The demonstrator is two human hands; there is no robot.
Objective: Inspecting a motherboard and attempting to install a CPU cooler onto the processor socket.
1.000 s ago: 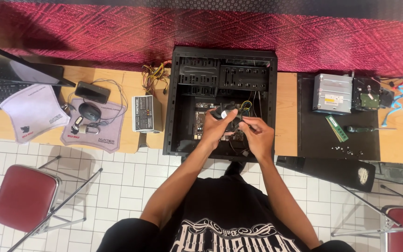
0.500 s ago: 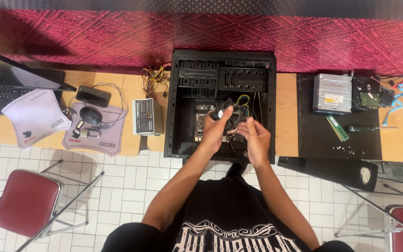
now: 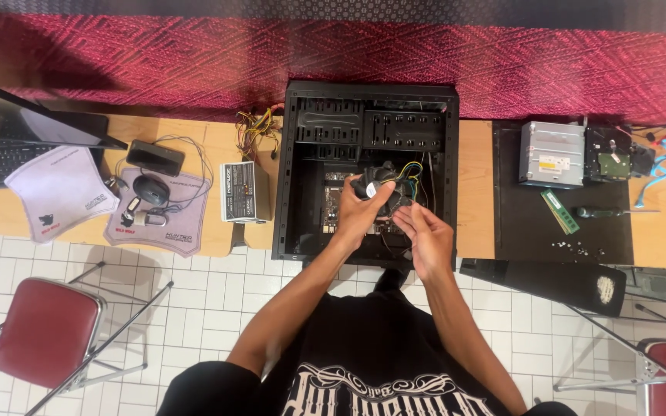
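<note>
The black cooler fan [image 3: 381,187] is held over the open computer case [image 3: 370,115] on the counter [image 3: 217,142]; left hand [image 3: 360,212] grips it; right hand [image 3: 425,239], just beside, is loosely open and holds nothing.

Over the open black computer case [image 3: 294,177] lying on the wooden desk [image 3: 217,146], the left hand [image 3: 360,212] grips a black cooler fan [image 3: 379,185] with coloured wires, while the right hand [image 3: 425,239] hovers open just beside it.

Even, bright daylight, soft shadows under the chair [image 3: 48,331], sharp focus throughout, slight wide-angle bending at the edges.
</note>
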